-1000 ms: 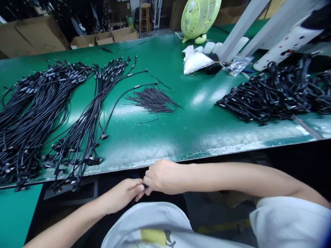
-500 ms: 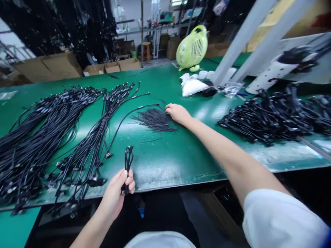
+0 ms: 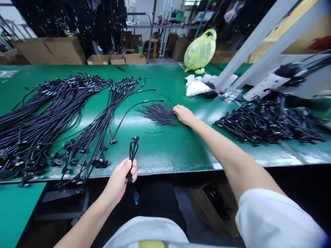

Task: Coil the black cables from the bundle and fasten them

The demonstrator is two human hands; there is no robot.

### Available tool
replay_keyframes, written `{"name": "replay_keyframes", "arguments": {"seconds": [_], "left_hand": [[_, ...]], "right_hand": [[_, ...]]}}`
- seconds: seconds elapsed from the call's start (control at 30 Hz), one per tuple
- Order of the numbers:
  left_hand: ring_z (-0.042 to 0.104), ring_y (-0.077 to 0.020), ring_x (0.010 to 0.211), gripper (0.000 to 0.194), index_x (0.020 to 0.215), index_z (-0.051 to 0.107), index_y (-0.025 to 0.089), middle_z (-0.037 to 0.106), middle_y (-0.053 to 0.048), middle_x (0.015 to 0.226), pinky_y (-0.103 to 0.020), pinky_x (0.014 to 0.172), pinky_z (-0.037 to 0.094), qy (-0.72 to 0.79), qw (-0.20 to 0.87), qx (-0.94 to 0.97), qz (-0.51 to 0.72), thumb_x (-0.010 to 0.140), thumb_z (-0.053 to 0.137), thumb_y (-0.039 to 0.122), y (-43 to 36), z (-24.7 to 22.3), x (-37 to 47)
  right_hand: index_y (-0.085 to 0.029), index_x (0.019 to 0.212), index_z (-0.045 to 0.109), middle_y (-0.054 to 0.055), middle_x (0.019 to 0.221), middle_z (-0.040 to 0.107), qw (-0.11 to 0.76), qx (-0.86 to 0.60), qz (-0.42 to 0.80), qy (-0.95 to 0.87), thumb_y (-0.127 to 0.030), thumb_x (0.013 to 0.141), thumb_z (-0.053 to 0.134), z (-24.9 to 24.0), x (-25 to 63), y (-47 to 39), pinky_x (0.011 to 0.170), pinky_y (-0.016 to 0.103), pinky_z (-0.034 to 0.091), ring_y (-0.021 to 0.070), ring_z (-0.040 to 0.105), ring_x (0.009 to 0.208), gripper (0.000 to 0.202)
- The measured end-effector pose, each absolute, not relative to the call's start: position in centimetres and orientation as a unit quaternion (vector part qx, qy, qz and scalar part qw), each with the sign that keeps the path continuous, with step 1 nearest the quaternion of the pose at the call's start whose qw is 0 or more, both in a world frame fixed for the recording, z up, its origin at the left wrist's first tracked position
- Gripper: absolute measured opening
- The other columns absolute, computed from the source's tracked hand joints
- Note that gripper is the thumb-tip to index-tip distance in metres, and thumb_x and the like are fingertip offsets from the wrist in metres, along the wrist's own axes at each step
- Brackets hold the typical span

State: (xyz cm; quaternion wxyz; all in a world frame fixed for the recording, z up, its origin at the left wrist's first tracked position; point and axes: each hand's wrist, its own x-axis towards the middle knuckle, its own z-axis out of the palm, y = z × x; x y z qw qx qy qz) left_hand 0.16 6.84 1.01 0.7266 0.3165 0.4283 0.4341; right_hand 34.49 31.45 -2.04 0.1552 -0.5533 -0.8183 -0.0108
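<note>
My left hand (image 3: 123,176) is closed around a folded black cable (image 3: 133,148), held upright over the front edge of the table. Its loops stick up above my thumb. Out on the table, my right hand (image 3: 184,115) has its fingers pinched at the right end of a pile of thin black twist ties (image 3: 158,114). What lies between those fingertips is too small to make out. One loose tie (image 3: 153,132) lies in front of the pile. A single straight cable (image 3: 129,115) curves from near the pile toward the left.
Long black cables (image 3: 64,100) spread in bunches across the left of the green table (image 3: 176,151). Bundled cables (image 3: 266,120) are heaped at the right. Behind stand a green fan (image 3: 200,51), a white plastic bag (image 3: 196,88) and slanted grey posts (image 3: 256,41).
The camera view has shifted a little, so the table sits differently in the picture. My left hand still grips the folded cable, and my right fingers stay at the pile's right end.
</note>
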Motion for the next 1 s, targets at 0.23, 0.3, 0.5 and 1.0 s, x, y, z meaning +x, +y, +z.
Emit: {"name": "replay_keyframes", "arguments": {"seconds": [0.23, 0.3, 0.5, 1.0], "left_hand": [[0.036, -0.007, 0.053, 0.034, 0.101, 0.058, 0.014, 0.039, 0.006, 0.062, -0.022, 0.052, 0.028, 0.434, 0.699, 0.327, 0.464, 0.087, 0.061, 0.045, 5.8, 0.6, 0.0], [0.035, -0.007, 0.052, 0.043, 0.12, 0.054, 0.016, 0.039, 0.007, 0.063, -0.021, 0.052, 0.027, 0.415, 0.703, 0.327, 0.476, 0.088, 0.06, 0.043, 6.0, 0.5, 0.7], [0.038, -0.0084, 0.053, 0.038, 0.114, 0.06, 0.012, 0.04, 0.005, 0.063, -0.023, 0.054, 0.031, 0.433, 0.651, 0.368, 0.504, 0.089, 0.056, 0.041, 6.4, -0.1, 1.4], [0.042, -0.0114, 0.052, 0.018, 0.073, 0.064, 0.017, 0.045, 0.004, 0.053, -0.026, 0.057, 0.034, 0.488, 0.645, 0.488, 0.329, 0.081, 0.049, 0.013, 6.3, -1.1, -0.3]], "right_hand": [[-0.013, 0.102, 0.056, 0.014, 0.101, 0.063, 0.299, -0.592, 0.022, -0.748, -0.022, 0.094, 0.028, 0.3, 26.6, 22.5, 0.08, 0.033, 0.042, 0.0211, 0.055, 0.09, 0.031], [-0.017, 0.099, 0.058, 0.007, 0.088, 0.065, 0.334, -0.547, 0.193, -0.743, -0.028, 0.092, 0.037, -0.4, 22.5, 17.9, 0.069, 0.029, 0.046, 0.0165, 0.057, 0.074, 0.024], [-0.017, 0.093, 0.06, -0.001, 0.073, 0.06, 0.362, -0.432, 0.502, -0.656, -0.033, 0.087, 0.055, -1.5, 16.1, 9.5, 0.057, 0.024, 0.044, 0.0105, 0.052, 0.058, 0.019], [-0.017, 0.102, 0.066, 0.011, 0.098, 0.067, 0.188, -0.017, -0.182, -0.965, -0.002, 0.088, 0.028, 2.9, 17.1, 10.1, 0.085, 0.04, 0.045, 0.0237, 0.06, 0.093, 0.043]]}}
